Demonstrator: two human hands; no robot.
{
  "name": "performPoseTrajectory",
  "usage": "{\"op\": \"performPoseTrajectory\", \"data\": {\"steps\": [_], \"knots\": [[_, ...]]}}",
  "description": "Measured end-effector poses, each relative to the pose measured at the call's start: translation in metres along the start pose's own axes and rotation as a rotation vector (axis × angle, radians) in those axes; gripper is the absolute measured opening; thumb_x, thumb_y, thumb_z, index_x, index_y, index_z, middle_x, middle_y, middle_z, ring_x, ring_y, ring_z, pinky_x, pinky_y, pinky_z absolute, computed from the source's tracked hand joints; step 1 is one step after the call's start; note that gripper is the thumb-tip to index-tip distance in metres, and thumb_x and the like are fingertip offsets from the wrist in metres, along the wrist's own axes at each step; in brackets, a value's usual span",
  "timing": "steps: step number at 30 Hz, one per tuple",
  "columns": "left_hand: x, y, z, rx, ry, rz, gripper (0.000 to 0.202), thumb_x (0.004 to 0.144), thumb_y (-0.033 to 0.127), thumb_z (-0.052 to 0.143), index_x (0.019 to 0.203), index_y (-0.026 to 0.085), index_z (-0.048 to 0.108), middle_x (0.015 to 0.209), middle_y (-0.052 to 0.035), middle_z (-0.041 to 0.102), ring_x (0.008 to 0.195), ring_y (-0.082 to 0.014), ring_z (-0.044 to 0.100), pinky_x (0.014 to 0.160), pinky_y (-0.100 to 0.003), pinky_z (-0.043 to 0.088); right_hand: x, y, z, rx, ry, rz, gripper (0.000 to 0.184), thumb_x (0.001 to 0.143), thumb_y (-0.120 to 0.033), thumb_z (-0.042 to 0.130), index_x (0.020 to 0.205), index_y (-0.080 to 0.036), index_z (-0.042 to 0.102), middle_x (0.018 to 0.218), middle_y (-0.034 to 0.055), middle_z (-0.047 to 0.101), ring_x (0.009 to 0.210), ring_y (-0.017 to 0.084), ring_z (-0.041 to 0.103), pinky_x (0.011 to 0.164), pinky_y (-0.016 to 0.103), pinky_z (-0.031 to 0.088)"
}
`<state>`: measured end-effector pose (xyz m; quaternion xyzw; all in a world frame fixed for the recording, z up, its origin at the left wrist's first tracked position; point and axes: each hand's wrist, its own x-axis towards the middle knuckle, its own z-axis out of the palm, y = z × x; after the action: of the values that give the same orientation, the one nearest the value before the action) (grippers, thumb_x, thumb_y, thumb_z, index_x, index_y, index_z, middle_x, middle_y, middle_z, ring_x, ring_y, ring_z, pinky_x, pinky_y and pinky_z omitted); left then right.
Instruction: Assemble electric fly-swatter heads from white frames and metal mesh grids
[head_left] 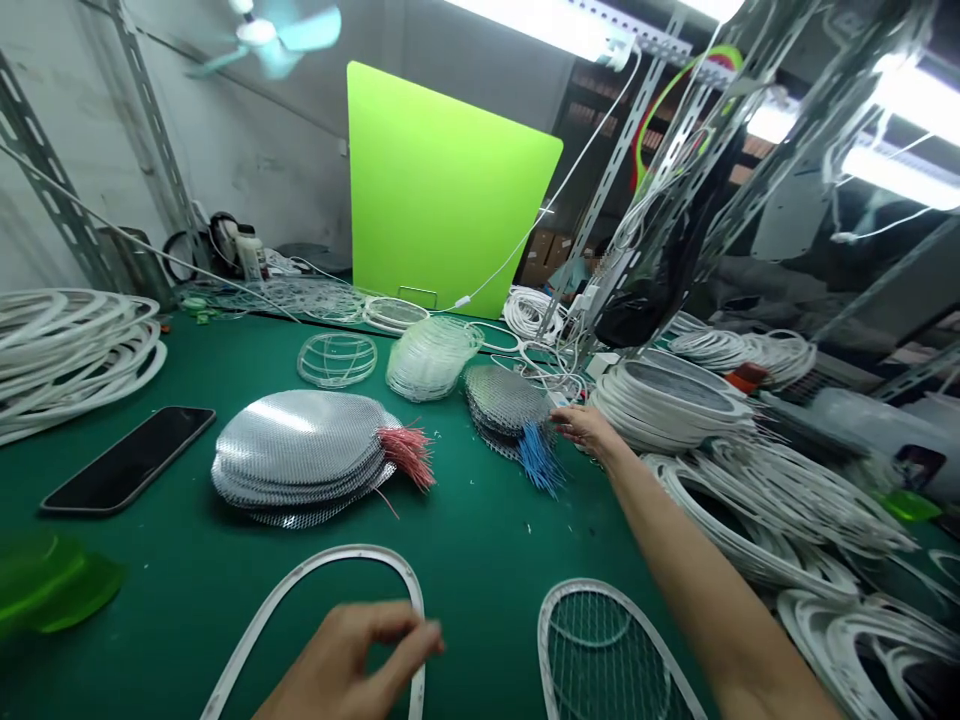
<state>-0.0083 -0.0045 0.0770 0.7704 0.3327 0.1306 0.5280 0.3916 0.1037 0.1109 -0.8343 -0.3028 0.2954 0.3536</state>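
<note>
My right hand (589, 428) reaches far across the green table and its fingers rest on the stack of metal mesh ovals with blue wires (508, 408). What the fingers grip, if anything, is hidden by the mesh edge. My left hand (352, 665) is low and near, fingers pinched on the rim of an empty white oval frame (330, 575). Beside it lies a white frame with mesh fitted (600, 650). A larger stack of mesh ovals with red wires (307, 455) sits in the middle.
A black phone (131, 460) lies left. Piles of white frames (67, 350) are at the far left and right (675, 395). Clear mesh stacks (431, 355) and a green board (442, 190) stand behind. Green plastic (45, 590) sits at the near left.
</note>
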Motion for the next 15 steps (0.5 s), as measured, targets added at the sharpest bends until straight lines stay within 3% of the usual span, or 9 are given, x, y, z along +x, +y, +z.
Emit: {"op": "performPoseTrajectory", "data": {"steps": [2,4,6,8,11,15], "knots": [[0.052,0.037,-0.004,-0.318,-0.016,-0.132,0.041,0.094,0.047,0.047,0.082,0.019,0.073,0.09,-0.0055,0.074,0.088,-0.0217,0.069,0.073,-0.029,0.057,-0.001,-0.001,0.003,0.058,-0.027,-0.015,0.026,0.092,-0.034,0.059,0.11,-0.015,0.06,0.104,0.0055,0.063,0.084,0.016,0.063,0.071,0.033,0.056],[0.114,0.064,-0.003,-0.59,0.118,-0.229,0.027,0.091,0.037,0.058,0.091,0.012,0.068,0.106,-0.0123,0.07,0.097,-0.022,0.066,0.065,-0.023,0.055,-0.003,-0.001,0.005,0.088,-0.035,-0.032,0.025,0.092,-0.033,0.059,0.109,-0.015,0.06,0.104,0.0054,0.063,0.084,0.016,0.063,0.072,0.033,0.055],[0.174,0.078,0.003,-0.638,0.159,-0.266,0.037,0.088,0.041,0.063,0.109,0.01,0.061,0.124,-0.018,0.061,0.096,-0.0223,0.065,0.06,-0.024,0.055,-0.005,0.002,0.006,0.101,-0.033,-0.043,0.025,0.091,-0.033,0.059,0.108,-0.015,0.061,0.103,0.0052,0.064,0.084,0.016,0.063,0.072,0.033,0.055],[0.222,0.084,0.009,-0.663,0.135,-0.299,0.039,0.089,0.039,0.062,0.107,0.005,0.06,0.113,-0.0216,0.064,0.078,-0.0193,0.067,0.053,-0.025,0.053,-0.005,0.006,0.007,0.104,-0.031,-0.044,0.025,0.091,-0.034,0.06,0.106,-0.015,0.061,0.102,0.005,0.064,0.084,0.015,0.063,0.072,0.033,0.055],[0.261,0.088,0.014,-0.686,0.132,-0.263,0.028,0.095,0.033,0.055,0.101,0.006,0.061,0.091,-0.0109,0.067,0.059,-0.0102,0.06,0.048,-0.021,0.048,-0.001,0.013,0.011,0.094,-0.02,-0.043,0.026,0.091,-0.034,0.06,0.107,-0.014,0.061,0.102,0.0051,0.064,0.083,0.015,0.063,0.072,0.033,0.055],[0.276,0.093,0.004,-0.708,0.166,-0.145,0.026,0.099,0.035,0.05,0.105,0.012,0.06,0.084,-0.0013,0.063,0.056,-0.0064,0.055,0.049,-0.018,0.046,0.008,0.021,0.02,0.078,0.016,-0.067,0.027,0.091,-0.036,0.06,0.107,-0.015,0.062,0.103,0.0048,0.064,0.083,0.016,0.063,0.07,0.032,0.055]]}}
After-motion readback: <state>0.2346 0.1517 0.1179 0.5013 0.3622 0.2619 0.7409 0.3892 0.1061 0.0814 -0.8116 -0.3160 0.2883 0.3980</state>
